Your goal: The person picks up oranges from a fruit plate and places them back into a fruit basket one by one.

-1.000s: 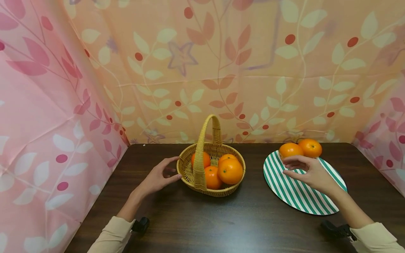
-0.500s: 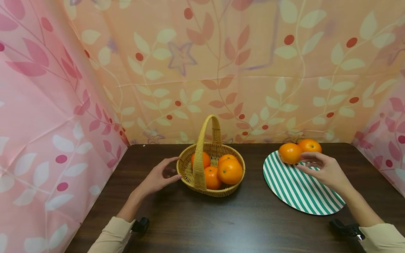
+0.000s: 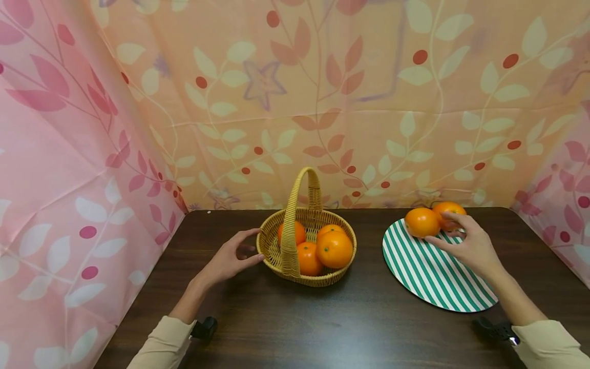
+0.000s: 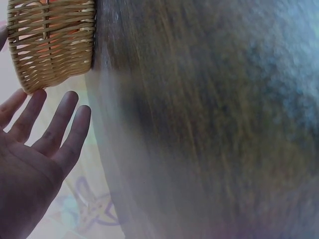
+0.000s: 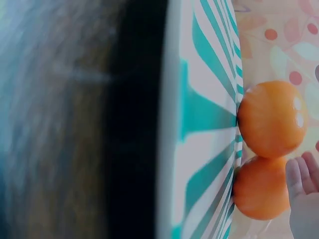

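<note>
Basket [image 3: 318, 281]: at your left hand's [image 3: 229, 260] fingertips, fingers spread wide; four oranges [image 3: 334, 249] inside.
Orange pair [image 3: 421, 222]: beside your right hand's [image 3: 475, 249] fingers, parted, touch unclear.
Plate [image 3: 438, 279]: below your right fingers.

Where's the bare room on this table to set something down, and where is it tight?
Bare tabletop lies before the basket, between the forearms, and between basket and striped mat. The mat's near part is bare too.

Crowded: inside the basket, with four oranges and the left hand at its rim; the mat's far end, with two oranges and the right hand.
</note>
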`<state>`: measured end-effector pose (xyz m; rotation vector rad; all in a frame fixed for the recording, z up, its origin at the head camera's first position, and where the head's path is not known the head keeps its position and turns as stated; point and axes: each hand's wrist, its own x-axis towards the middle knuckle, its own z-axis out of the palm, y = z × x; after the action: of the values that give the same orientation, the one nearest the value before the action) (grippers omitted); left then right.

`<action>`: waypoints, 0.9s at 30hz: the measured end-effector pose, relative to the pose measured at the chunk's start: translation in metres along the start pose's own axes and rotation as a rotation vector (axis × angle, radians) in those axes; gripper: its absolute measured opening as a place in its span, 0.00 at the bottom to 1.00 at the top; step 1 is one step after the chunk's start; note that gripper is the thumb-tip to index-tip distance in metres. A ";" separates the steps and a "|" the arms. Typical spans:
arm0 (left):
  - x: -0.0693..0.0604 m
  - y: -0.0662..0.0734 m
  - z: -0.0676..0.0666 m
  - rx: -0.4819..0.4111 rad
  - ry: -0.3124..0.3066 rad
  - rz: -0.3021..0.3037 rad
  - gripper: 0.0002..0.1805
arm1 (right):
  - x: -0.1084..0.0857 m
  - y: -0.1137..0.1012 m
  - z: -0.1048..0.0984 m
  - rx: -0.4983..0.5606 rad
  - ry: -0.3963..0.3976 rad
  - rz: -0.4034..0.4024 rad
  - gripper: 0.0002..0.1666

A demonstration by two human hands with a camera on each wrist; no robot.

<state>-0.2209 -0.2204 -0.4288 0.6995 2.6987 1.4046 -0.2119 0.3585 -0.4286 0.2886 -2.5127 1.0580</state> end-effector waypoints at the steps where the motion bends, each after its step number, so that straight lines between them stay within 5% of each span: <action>1: 0.000 0.000 0.000 0.001 0.000 0.001 0.39 | 0.001 -0.001 0.001 -0.019 0.006 0.005 0.41; 27: 0.001 -0.002 0.000 0.004 -0.006 -0.007 0.40 | 0.011 -0.019 0.018 -0.138 0.019 0.139 0.54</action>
<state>-0.2228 -0.2211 -0.4297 0.6925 2.6975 1.3940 -0.2205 0.3322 -0.4231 0.0657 -2.6046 0.9268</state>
